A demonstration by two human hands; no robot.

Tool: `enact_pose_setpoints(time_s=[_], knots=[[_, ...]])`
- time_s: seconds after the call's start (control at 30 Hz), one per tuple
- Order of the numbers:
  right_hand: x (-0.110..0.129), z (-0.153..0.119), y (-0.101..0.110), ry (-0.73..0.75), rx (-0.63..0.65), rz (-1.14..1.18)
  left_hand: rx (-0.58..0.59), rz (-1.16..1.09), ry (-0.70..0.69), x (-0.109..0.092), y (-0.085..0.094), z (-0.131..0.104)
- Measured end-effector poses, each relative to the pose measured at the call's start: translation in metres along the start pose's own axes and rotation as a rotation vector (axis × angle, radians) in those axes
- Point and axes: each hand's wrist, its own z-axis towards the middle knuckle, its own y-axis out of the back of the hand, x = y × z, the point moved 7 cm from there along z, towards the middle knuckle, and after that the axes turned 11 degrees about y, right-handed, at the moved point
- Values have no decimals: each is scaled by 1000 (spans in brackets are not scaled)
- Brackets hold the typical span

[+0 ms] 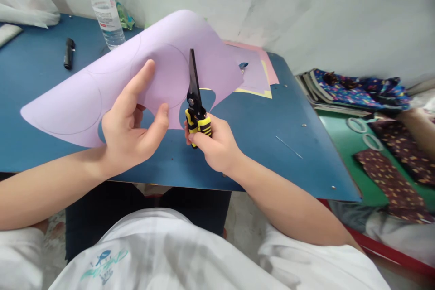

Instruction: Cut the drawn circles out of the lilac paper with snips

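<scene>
A sheet of light purple paper [210,50] is held up above the table by my left hand [129,122], whose index finger and thumb lie over its near side; how the other fingers grip it is partly hidden. Several circles are drawn on the sheet, and curved pieces are gone from its lower edge. My right hand [217,142] is closed round the yellow and black handles of a pair of snips [195,104]. Their black blades point up and away, look closed together, and lie against or just before the sheet, beside a drawn circle's right edge.
On the blue table [238,154] are a water bottle [107,18], a black marker [69,53], a thin stick [288,147] and pink paper [272,70] among other sheets. Rightward, a green table [335,133] holds patterned cloth [390,181] and white rings [356,125], near another person's arm [416,127].
</scene>
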Motion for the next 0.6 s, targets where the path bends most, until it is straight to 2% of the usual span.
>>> enact_pose_setpoints(time_s=[0.1, 0.33, 0.6], knots=[[-1, 0, 1, -2, 4, -9, -35, 2, 19, 0, 1, 1], [-2, 1, 2, -1, 1, -11, -22, 0, 31, 2, 1, 2], [-4, 2, 3, -30, -12, 5, -80, -70, 52, 20, 1, -2]])
